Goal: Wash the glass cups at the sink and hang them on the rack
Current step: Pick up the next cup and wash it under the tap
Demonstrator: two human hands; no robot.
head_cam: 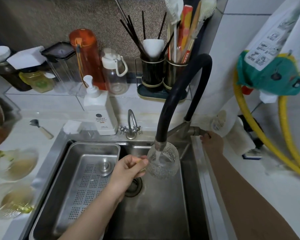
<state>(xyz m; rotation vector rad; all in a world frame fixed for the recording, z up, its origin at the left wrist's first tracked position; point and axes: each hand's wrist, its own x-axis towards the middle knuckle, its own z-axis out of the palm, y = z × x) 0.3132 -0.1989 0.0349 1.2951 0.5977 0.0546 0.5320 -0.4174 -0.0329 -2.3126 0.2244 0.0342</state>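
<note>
A clear textured glass cup (163, 161) is held over the steel sink (154, 213), right under the black hose tap's nozzle (160, 144). Water runs from the nozzle into the cup. My left hand (128, 172) pinches the cup by its gold handle on the left side. Over at the sink's right rim, my right hand (211, 139) grips the tap's lever handle (196, 131). No rack can be made out for certain.
A perforated steel drain tray (73, 170) fills the sink's left half, a drain plug lying in it. A white soap pump bottle (100, 110) and a small tap (131, 125) stand behind the sink. Bottles, jars and utensil holders (163, 73) line the back. Yellow hoses (267, 144) hang at right.
</note>
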